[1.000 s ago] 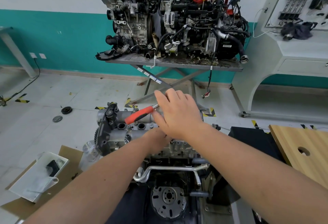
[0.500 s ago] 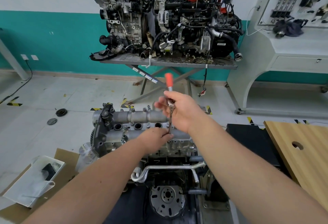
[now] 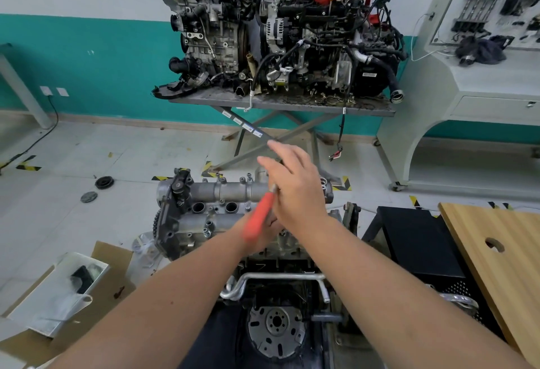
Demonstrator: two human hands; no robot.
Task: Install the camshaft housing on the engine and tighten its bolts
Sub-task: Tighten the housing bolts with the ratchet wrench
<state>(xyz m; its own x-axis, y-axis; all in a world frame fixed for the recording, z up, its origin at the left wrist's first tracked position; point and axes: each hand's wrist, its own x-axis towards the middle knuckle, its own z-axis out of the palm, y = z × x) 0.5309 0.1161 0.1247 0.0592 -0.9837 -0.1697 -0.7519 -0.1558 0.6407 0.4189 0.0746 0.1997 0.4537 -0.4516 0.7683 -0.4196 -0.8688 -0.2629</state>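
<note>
Orange-handled wrench (image 3: 261, 216), blurred, is held by right hand (image 3: 298, 190) over camshaft housing (image 3: 230, 193); fingers partly spread. Left hand (image 3: 257, 234) mostly hidden, fingers' state can't be told.

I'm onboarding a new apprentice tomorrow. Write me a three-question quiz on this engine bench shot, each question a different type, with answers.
1. True or false: the camshaft housing already sits on the engine.
2. Multiple choice: the ratchet handle is A) blue, B) red-orange, C) yellow.
3. Fill in: the wooden board with a hole lies to the person's ____.

Key
1. True.
2. B; it is blurred, crossing in front of the left hand, beside the right hand, whose fingers look extended.
3. Right.
</note>
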